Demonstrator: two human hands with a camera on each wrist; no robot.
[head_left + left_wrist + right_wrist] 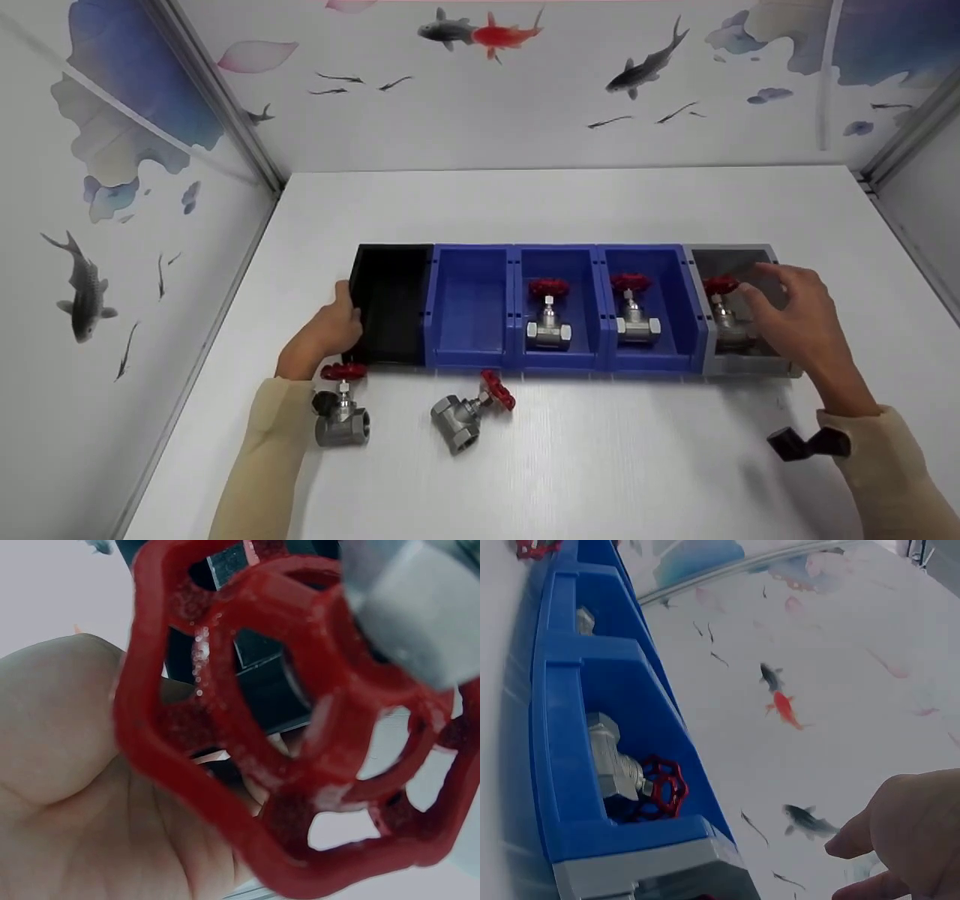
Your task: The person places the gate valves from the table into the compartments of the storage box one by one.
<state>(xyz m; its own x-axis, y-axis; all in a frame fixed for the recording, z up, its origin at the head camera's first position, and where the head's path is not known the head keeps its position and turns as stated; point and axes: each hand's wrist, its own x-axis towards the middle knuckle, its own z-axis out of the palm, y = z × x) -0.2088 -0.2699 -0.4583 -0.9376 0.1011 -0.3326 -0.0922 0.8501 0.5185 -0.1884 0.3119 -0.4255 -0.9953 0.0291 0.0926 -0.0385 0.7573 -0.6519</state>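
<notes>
My left hand (324, 330) grips the left side of the black bin (390, 360), its fingers partly hidden behind a red handwheel (292, 840) in the left wrist view. Close by that wrist a steel gate valve (343, 426) stands on the table. Over the grey bin (750, 366) at the right end, my right hand (806, 319) has thumb and fingers spread apart, holding nothing. Just left of its fingertips, another gate valve (726, 322) sits in that bin. In the right wrist view the hand (907, 836) shows at lower right.
Three blue bins (471, 360) join the black and grey ones in a row. Two hold upright gate valves (549, 330) with red handwheels; the leftmost holds none. Another valve (459, 421) lies tilted in front. Printed panels (525, 135) wall the table's back and sides.
</notes>
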